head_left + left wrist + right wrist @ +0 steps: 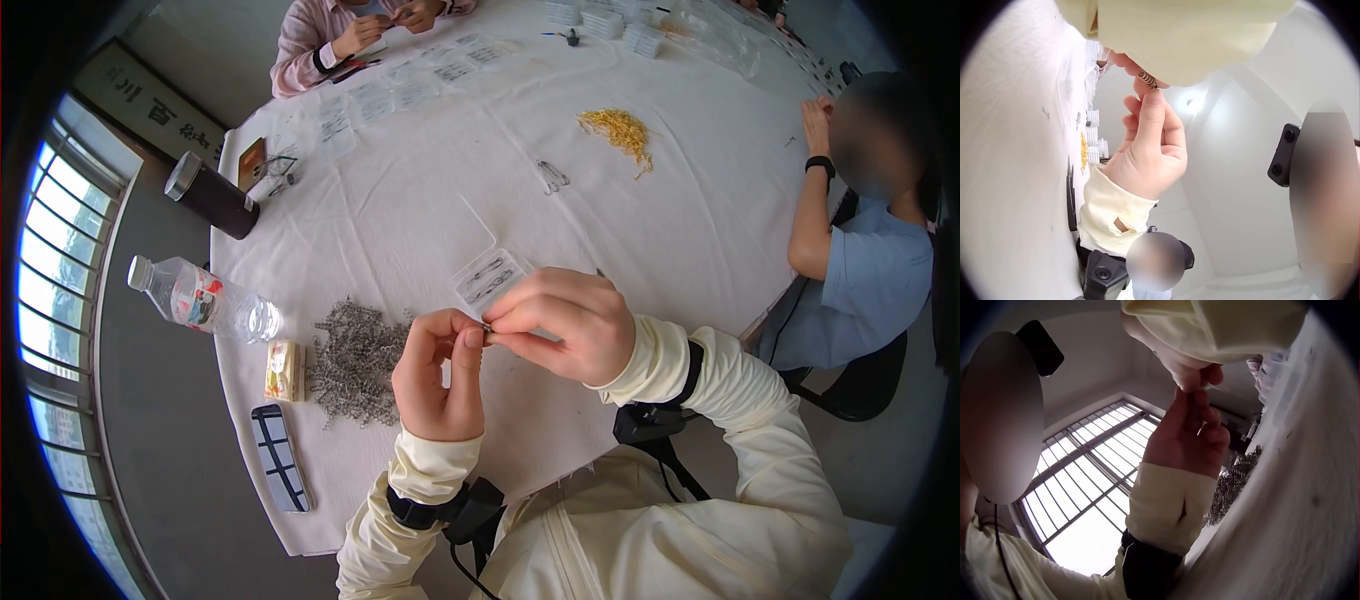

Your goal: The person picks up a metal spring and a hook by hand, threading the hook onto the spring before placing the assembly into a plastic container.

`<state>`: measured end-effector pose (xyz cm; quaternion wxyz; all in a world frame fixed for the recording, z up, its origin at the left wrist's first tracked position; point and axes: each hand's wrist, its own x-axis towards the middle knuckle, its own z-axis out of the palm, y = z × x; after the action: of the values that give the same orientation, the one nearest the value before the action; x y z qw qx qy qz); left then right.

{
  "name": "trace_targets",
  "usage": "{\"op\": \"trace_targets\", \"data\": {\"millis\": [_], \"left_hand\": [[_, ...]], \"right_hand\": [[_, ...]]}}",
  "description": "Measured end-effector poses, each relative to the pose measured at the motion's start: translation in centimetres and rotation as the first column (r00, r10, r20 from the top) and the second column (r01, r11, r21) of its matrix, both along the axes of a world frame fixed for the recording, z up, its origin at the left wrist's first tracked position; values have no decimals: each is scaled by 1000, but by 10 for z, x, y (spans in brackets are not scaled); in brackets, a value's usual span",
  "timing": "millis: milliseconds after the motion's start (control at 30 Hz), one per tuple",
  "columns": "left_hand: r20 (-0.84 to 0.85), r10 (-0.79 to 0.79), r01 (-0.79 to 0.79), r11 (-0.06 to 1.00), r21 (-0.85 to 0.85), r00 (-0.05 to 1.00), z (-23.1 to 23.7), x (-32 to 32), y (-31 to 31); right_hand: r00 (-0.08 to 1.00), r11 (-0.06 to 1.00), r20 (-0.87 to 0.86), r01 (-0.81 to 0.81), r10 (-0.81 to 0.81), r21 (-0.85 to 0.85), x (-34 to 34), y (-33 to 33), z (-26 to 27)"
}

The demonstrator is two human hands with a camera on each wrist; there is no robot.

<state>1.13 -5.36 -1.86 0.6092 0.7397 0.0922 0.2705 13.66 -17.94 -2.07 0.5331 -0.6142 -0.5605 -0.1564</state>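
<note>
Both hands meet over the near part of the table. My left hand (438,380) pinches a small metal coil spring (1147,79) between thumb and fingers. From the other side, the thumb and fingertips of my right hand (568,322) pinch at the spring's end. In the head view the fingers cover most of the spring. Just beyond the hands lies a clear plastic case (487,277) with dark metal pieces in its compartments. To the left of my left hand is a heaped pile of small wire pieces (355,362).
A phone (280,458), a tissue pack (285,371), a plastic bottle (205,300) and a dark flask (212,195) line the left edge. Farther off are yellow pieces (618,135), loose metal pieces (552,177) and clear cases (603,22). Two other people sit around the table.
</note>
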Motion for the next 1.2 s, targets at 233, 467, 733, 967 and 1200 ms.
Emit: {"op": "trace_targets", "data": {"millis": [233,467,733,967,1200], "left_hand": [[25,0,-4,989,150,1000,-4,0,5],[74,69,-75,993,88,995,-1,2,1],[132,134,-170,932,320,982,2,2,3],[241,133,-255,761,596,961,15,4,1],[312,85,-283,686,670,946,14,3,4]], "right_hand": [[998,1000,69,14,-14,9,1,-2,2],[990,1000,138,21,-21,5,1,-3,2],[971,999,235,26,-30,21,2,-4,5],[949,999,315,22,-29,26,3,-9,8],[933,999,357,22,-29,23,2,-12,12]]}}
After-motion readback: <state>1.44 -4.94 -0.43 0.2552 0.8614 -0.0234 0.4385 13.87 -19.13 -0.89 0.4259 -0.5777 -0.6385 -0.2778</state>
